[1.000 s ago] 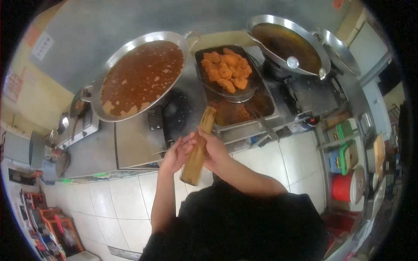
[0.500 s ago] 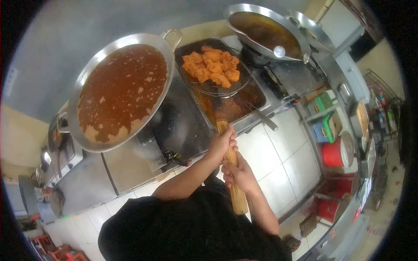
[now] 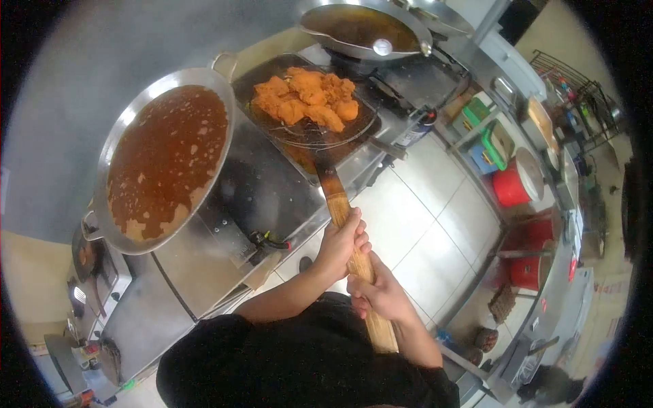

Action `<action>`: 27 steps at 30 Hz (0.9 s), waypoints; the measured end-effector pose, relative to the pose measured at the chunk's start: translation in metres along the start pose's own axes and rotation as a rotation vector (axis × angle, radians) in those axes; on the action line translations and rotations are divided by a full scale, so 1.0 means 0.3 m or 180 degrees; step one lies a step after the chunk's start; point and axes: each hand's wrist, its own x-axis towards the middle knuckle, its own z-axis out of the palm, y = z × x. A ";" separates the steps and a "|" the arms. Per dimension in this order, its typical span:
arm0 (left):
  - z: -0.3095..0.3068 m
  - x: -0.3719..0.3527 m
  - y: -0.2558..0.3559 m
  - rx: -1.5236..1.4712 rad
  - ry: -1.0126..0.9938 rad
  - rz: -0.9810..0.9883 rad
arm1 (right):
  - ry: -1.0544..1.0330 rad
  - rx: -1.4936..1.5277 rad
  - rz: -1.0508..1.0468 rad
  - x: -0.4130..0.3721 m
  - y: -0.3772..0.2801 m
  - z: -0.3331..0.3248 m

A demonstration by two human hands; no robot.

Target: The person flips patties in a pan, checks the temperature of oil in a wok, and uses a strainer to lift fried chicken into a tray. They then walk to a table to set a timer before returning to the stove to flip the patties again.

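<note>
Several pieces of golden fried chicken [image 3: 309,95] lie heaped in a round wire skimmer [image 3: 320,144], above a dark, oily tray [image 3: 297,162]. The skimmer's long wooden handle [image 3: 339,207] slants down toward my body. My left hand [image 3: 342,246] is wrapped round it at the upper part. Lower down, my right hand [image 3: 381,285] is closed on the same handle, its thumb across the wood. To the left stands a large metal wok [image 3: 224,115] of brown oil [image 3: 166,156] with pale foam patches.
A second wok of dark oil [image 3: 360,27] stands at the back, with a round dial thermometer [image 3: 382,47] at its rim. The steel counter [image 3: 183,258] runs along the left. White floor tiles [image 3: 401,211] lie to the right, beside shelves with a red bucket [image 3: 510,187].
The view has turned, so the woks and counter sit further left. The skimmer of chicken looks slightly larger and nearer. Both hands keep their hold on the handle.
</note>
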 end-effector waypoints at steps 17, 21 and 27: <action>0.442 -0.419 -0.965 0.1326 -0.1110 -0.0535 | 0.0664 0.0616 -0.1510 -0.987 0.441 -0.449; 0.588 -0.471 -1.186 0.1664 -0.1493 -0.0822 | 0.1150 0.0787 -0.1934 -1.169 0.509 -0.543; 0.816 -0.398 -1.567 0.1969 -0.2199 -0.1755 | 0.2051 0.1389 -0.2344 -1.340 0.534 -0.762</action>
